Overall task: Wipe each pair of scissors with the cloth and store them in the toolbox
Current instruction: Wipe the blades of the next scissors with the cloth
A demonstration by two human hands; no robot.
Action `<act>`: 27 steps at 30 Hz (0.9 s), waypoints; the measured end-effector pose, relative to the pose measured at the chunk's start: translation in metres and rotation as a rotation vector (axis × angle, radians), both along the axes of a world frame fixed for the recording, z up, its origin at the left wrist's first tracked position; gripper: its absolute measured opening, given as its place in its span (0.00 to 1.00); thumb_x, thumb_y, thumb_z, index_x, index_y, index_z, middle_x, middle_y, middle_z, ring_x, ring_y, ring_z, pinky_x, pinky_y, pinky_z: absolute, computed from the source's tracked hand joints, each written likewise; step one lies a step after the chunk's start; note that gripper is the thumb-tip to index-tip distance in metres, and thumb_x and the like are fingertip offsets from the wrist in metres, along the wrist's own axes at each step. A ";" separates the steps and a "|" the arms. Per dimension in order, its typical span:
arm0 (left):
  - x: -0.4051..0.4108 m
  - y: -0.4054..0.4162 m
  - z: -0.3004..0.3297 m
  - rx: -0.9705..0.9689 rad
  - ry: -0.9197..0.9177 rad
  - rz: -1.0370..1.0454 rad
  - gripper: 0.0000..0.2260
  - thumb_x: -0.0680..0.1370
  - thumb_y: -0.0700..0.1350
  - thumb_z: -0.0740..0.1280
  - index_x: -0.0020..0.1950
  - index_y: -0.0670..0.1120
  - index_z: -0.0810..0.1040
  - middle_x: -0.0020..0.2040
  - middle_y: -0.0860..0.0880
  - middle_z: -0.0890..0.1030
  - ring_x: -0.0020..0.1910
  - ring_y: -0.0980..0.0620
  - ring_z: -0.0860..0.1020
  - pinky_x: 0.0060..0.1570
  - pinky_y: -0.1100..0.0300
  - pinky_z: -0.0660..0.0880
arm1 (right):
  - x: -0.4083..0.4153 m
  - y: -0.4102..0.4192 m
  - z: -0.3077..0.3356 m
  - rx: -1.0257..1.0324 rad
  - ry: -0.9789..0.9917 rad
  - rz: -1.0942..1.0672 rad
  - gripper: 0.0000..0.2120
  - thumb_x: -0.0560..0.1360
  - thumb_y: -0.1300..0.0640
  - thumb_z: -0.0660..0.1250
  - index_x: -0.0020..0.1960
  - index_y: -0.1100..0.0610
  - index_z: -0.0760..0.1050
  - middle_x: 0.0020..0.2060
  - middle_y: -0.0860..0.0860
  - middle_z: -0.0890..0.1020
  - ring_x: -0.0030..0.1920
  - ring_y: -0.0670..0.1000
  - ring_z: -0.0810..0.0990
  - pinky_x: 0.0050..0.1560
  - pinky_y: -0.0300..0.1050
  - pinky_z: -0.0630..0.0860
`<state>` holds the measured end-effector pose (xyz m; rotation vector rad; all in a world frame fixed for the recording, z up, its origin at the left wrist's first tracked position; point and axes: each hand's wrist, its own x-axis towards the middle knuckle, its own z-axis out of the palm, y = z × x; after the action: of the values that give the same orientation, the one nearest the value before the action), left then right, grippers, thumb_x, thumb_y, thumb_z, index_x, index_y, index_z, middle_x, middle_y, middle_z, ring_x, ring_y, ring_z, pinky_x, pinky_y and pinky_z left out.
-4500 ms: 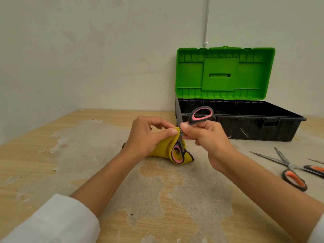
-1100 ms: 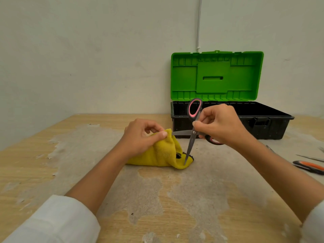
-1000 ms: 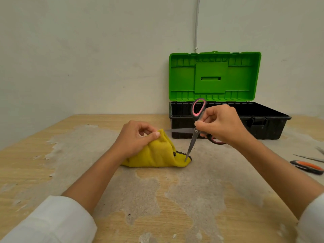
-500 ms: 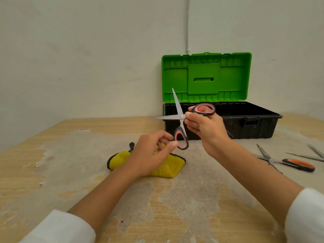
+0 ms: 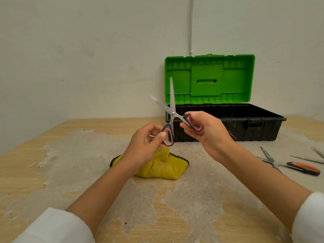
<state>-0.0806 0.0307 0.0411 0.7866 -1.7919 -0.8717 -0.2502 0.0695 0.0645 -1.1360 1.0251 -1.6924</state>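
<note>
Pink-and-grey scissors (image 5: 172, 109) are held up in the air with blades spread apart, pointing up. My left hand (image 5: 145, 146) pinches the lower handle loop. My right hand (image 5: 206, 130) grips the other handle loop. The yellow cloth (image 5: 163, 166) lies crumpled on the table under my left hand, free of both hands. Behind stands the toolbox (image 5: 228, 127), black base with its green lid (image 5: 209, 78) raised; its inside is mostly hidden.
Orange-handled scissors (image 5: 289, 163) lie open on the table at the right, with more blades (image 5: 315, 157) near the right edge. The wooden table (image 5: 184, 207) has worn grey patches. A wall stands close behind the toolbox.
The scissors were lifted off the cloth and turned blades up. My left hand let go of the cloth and took one handle loop. The blades have swung closer together.
</note>
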 end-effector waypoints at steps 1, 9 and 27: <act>0.000 0.000 0.000 0.001 0.009 -0.005 0.02 0.77 0.43 0.64 0.45 0.48 0.76 0.40 0.51 0.79 0.34 0.60 0.79 0.37 0.70 0.75 | 0.000 -0.001 -0.003 0.006 0.117 -0.022 0.08 0.77 0.60 0.62 0.48 0.57 0.80 0.39 0.51 0.81 0.43 0.49 0.80 0.46 0.41 0.76; -0.004 0.004 -0.002 -0.052 -0.008 -0.052 0.03 0.77 0.42 0.64 0.46 0.48 0.77 0.40 0.53 0.80 0.37 0.56 0.80 0.42 0.64 0.77 | 0.001 -0.004 -0.011 -0.093 0.368 -0.206 0.08 0.73 0.56 0.68 0.51 0.54 0.82 0.37 0.49 0.84 0.33 0.39 0.79 0.33 0.32 0.73; -0.005 0.003 0.013 -0.054 0.082 0.035 0.05 0.78 0.44 0.63 0.48 0.50 0.78 0.44 0.48 0.83 0.36 0.60 0.80 0.41 0.70 0.76 | 0.017 0.006 -0.007 -0.263 1.033 -0.648 0.12 0.71 0.45 0.69 0.52 0.46 0.81 0.41 0.41 0.84 0.47 0.47 0.76 0.41 0.47 0.75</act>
<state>-0.0860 0.0340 0.0537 0.7350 -1.7184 -0.8176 -0.2336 0.0759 0.0571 -2.1144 2.0013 -1.7200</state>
